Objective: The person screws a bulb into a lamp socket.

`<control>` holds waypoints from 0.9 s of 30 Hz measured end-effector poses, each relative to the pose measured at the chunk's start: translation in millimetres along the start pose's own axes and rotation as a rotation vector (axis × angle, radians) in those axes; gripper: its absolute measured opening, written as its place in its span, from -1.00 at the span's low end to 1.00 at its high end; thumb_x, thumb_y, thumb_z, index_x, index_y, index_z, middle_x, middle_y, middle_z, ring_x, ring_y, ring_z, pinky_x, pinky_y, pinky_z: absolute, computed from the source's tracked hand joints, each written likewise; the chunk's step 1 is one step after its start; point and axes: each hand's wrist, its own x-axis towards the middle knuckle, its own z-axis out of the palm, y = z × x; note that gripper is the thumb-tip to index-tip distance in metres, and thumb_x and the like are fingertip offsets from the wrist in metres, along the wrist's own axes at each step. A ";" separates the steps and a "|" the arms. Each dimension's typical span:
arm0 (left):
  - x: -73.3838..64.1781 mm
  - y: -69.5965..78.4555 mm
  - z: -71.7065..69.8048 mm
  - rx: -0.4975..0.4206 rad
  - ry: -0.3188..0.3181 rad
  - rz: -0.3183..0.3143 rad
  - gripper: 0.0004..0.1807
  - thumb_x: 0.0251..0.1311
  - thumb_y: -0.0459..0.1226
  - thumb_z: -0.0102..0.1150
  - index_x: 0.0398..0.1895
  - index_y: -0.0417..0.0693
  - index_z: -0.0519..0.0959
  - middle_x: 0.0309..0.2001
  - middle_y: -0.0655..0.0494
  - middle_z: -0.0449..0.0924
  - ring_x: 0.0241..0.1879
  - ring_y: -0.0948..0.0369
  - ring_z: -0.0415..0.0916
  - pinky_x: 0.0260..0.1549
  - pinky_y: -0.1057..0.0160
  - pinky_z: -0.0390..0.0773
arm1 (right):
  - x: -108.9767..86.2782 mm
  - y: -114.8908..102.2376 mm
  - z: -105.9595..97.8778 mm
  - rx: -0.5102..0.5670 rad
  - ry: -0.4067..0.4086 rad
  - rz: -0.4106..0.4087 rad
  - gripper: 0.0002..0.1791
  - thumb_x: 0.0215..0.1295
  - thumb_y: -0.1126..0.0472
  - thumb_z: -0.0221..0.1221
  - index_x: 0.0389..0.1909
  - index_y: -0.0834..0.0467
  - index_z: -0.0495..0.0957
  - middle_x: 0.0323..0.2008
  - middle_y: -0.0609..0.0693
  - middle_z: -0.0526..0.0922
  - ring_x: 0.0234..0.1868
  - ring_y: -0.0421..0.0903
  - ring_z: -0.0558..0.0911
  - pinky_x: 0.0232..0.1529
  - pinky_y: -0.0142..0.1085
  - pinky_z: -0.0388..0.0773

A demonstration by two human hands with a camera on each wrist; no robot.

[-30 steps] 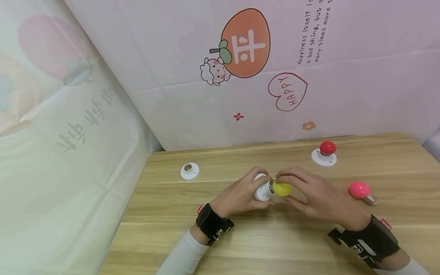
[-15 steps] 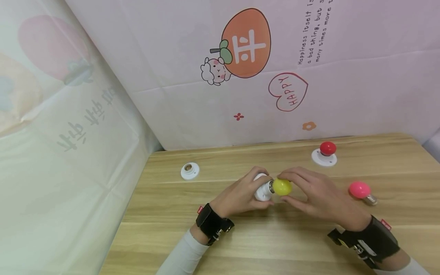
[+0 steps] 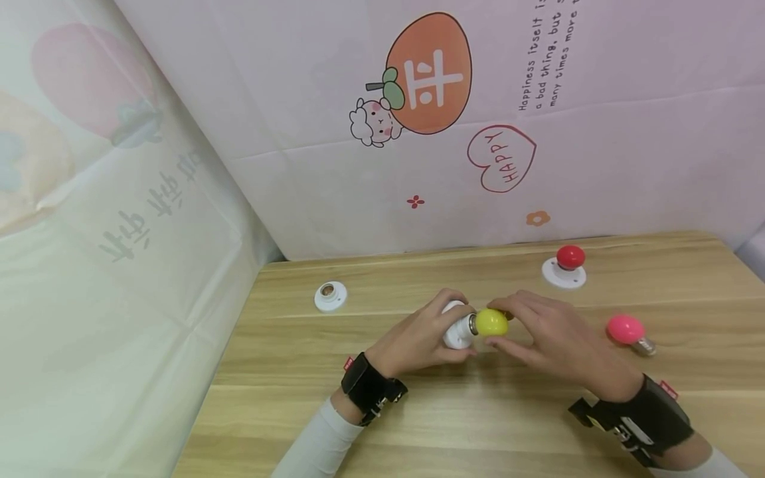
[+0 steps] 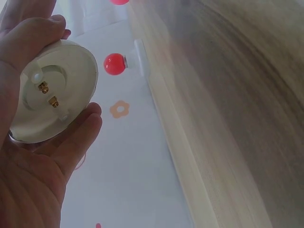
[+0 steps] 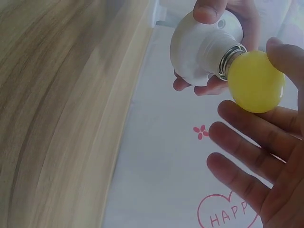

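My left hand (image 3: 415, 337) grips a white round lamp holder (image 3: 458, 334) by its base, tilted on its side above the table. The left wrist view shows the back of that lamp holder (image 4: 66, 102) with two brass screws. A yellow light bulb (image 3: 492, 322) sits at the holder's mouth, its metal cap partly inside the socket (image 5: 230, 61). With thumb and index finger on opposite sides of the yellow glass, my right hand (image 3: 552, 342) pinches the bulb. In the right wrist view, the other fingers (image 5: 237, 178) of this hand are extended.
A second white lamp holder (image 3: 331, 297) with a bare socket stands at the back left. Back right, a red bulb (image 3: 570, 257) is seated in a white holder (image 3: 564, 277). A pink bulb (image 3: 625, 329) lies on the wooden table (image 3: 287, 411), right of my right hand. A printed cloth (image 3: 335, 199) hangs behind.
The fingers of my right hand have shifted round the yellow bulb and back to the right, uncovering more of its glass. My left hand and the lamp holder have stayed almost still.
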 end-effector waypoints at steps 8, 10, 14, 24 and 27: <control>0.6 0.3 0.6 0.004 -0.003 -0.002 -0.41 0.09 0.01 0.30 0.14 -0.01 0.42 0.12 0.09 0.26 -0.10 0.35 0.38 -0.15 0.55 0.47 | -1.1 0.8 0.6 -0.034 -0.028 0.038 -0.43 0.03 -0.18 0.35 -0.01 0.05 0.53 -0.29 -0.27 0.56 -0.32 -0.31 0.54 -0.44 -0.39 0.57; 0.3 -0.6 1.3 0.005 -0.006 -0.006 -0.42 0.10 0.02 0.29 0.14 -0.01 0.42 0.12 0.09 0.26 -0.10 0.35 0.38 -0.15 0.55 0.47 | -1.5 0.5 0.5 -0.036 -0.052 0.063 -0.40 0.03 -0.19 0.35 0.04 0.04 0.51 -0.25 -0.26 0.55 -0.32 -0.31 0.53 -0.47 -0.41 0.54; 0.3 -2.2 1.7 -0.004 -0.012 -0.013 -0.42 0.11 0.04 0.28 0.14 0.00 0.41 0.12 0.10 0.26 -0.10 0.35 0.37 -0.14 0.55 0.46 | -1.8 -0.3 0.6 -0.004 -0.084 0.092 -0.34 0.06 -0.16 0.35 0.13 0.07 0.46 -0.11 -0.20 0.52 -0.31 -0.30 0.51 -0.52 -0.46 0.51; -0.7 -4.8 1.4 -0.004 -0.017 -0.017 -0.41 0.12 0.04 0.25 0.16 0.00 0.40 0.13 0.12 0.25 -0.09 0.38 0.36 -0.13 0.54 0.46 | -1.0 -2.2 1.6 0.062 -0.043 0.033 -0.28 0.02 -0.14 0.36 0.18 0.09 0.43 0.16 -0.12 0.42 -0.22 -0.30 0.51 -0.40 -0.42 0.57; -1.1 -4.9 1.5 -0.007 -0.014 -0.016 -0.41 0.11 0.04 0.26 0.15 0.01 0.41 0.13 0.12 0.25 -0.09 0.38 0.36 -0.13 0.54 0.46 | -0.5 -1.0 1.1 0.037 -0.019 -0.023 -0.27 -0.02 -0.16 0.37 0.17 0.07 0.46 0.18 -0.07 0.44 -0.11 -0.22 0.55 -0.31 -0.31 0.62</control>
